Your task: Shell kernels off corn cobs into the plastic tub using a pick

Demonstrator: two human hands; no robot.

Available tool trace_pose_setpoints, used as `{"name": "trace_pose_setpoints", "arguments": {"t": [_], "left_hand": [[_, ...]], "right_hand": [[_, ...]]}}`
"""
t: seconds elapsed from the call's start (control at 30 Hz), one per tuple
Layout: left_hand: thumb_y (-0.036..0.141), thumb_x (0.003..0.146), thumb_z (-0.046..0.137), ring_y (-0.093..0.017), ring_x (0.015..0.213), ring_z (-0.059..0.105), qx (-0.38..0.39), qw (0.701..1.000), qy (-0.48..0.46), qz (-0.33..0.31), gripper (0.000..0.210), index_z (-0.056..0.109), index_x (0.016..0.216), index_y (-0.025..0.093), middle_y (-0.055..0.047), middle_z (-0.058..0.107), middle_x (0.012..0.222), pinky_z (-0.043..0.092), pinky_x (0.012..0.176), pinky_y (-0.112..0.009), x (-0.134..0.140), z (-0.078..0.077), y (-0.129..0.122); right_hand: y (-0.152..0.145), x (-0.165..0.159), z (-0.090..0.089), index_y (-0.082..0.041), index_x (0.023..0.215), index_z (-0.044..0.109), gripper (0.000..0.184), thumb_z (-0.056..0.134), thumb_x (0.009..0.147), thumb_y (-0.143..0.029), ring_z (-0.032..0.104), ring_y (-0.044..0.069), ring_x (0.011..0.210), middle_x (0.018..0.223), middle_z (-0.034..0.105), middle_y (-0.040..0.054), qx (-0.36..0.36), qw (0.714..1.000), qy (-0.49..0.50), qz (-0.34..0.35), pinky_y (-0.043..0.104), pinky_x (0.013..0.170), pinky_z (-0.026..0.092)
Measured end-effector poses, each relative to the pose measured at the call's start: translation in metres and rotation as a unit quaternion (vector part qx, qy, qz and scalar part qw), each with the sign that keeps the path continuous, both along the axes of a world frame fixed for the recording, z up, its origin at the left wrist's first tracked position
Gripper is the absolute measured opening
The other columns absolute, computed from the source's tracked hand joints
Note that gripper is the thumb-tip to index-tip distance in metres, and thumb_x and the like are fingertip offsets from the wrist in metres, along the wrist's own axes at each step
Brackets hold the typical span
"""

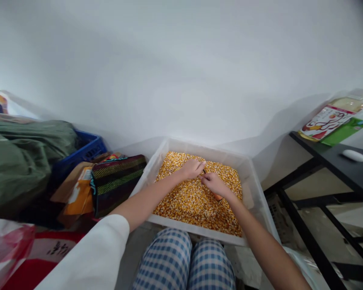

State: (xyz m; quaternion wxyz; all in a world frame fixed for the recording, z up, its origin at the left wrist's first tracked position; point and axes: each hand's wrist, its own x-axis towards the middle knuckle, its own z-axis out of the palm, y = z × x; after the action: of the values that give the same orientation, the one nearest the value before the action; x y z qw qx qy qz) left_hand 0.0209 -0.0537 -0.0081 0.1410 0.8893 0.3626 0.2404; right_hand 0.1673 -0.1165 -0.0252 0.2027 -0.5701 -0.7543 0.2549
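A translucent plastic bin (pixel 199 230) stands before my knees, with loose yellow corn kernels (pixel 196 207) heaped inside. Over the kernels my left hand (pixel 193 168) is closed, its fingers pinched together close to my right hand (pixel 214 183). That hand is closed too, its fingertips almost meeting the left ones. A thin dark piece (pixel 203 171) shows between the two hands; its kind is too small to tell. Below my right wrist an orange piece (pixel 218 197) peeks out, mostly hidden. Whether it joins the dark piece, I cannot tell.
Left of the bin are a striped mesh bag (pixel 119 183), an orange package (pixel 80 193) and a blue crate (pixel 92 147) under green cloth (pixel 27 153). A black table (pixel 347 161) on the right carries an oil bottle (pixel 331 119) and a white oval object (pixel 353 155). A wall rises behind.
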Motion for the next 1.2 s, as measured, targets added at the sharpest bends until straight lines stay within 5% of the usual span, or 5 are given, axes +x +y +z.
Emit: {"name": "trace_pose_setpoints", "arguments": {"t": [0.2,0.53,0.93,1.07,1.2], "left_hand": [[0.039,0.093,0.020,-0.016,0.059,0.054,-0.033,0.997,-0.070,-0.013,0.058,0.063,0.064,0.014,-0.006,0.059,0.058,0.036,0.061,-0.027,0.005,0.012,-0.004],[0.031,0.089,0.017,-0.015,0.056,0.053,-0.186,0.932,-0.305,0.056,0.049,0.056,0.063,0.016,-0.001,0.056,0.053,0.044,0.067,-0.028,-0.015,-0.011,0.038],[0.034,0.089,0.017,-0.015,0.064,0.055,-0.186,0.945,-0.266,0.026,0.053,0.057,0.059,0.016,-0.005,0.059,0.058,0.043,0.068,-0.027,-0.001,-0.001,0.012],[0.034,0.089,0.022,-0.015,0.065,0.055,-0.159,0.956,-0.244,0.015,0.050,0.058,0.059,0.016,-0.004,0.058,0.059,0.042,0.068,-0.027,-0.002,0.002,0.011],[0.031,0.089,0.020,-0.014,0.054,0.053,-0.197,0.933,-0.301,0.018,0.048,0.056,0.061,0.016,-0.003,0.056,0.052,0.043,0.062,-0.027,-0.005,0.007,0.018]], "right_hand": [[-0.008,-0.019,-0.027,-0.013,0.053,0.059,0.021,0.052,0.072,-0.012,0.038,0.009,0.046,0.047,0.050,-0.0006,-0.087,0.980,-0.142,0.108,0.023,0.047,0.023],[-0.003,0.001,0.022,-0.015,0.062,0.058,0.039,0.038,0.089,-0.037,0.043,0.011,0.053,0.052,0.049,-0.0023,0.054,0.997,0.057,-0.005,0.021,0.053,0.030],[0.002,-0.006,0.005,-0.014,0.063,0.061,0.039,0.040,0.089,-0.032,0.043,0.010,0.051,0.052,0.050,-0.0019,0.038,0.999,0.016,0.011,0.022,0.053,0.029],[-0.004,-0.010,-0.009,-0.014,0.055,0.059,0.029,0.048,0.082,-0.020,0.037,0.009,0.047,0.048,0.048,-0.0025,-0.036,0.993,-0.067,0.094,0.022,0.049,0.026],[-0.009,-0.014,-0.010,-0.014,0.053,0.057,0.031,0.048,0.082,-0.020,0.036,0.008,0.045,0.046,0.046,-0.0031,-0.051,0.987,-0.075,0.130,0.021,0.048,0.024]]}}
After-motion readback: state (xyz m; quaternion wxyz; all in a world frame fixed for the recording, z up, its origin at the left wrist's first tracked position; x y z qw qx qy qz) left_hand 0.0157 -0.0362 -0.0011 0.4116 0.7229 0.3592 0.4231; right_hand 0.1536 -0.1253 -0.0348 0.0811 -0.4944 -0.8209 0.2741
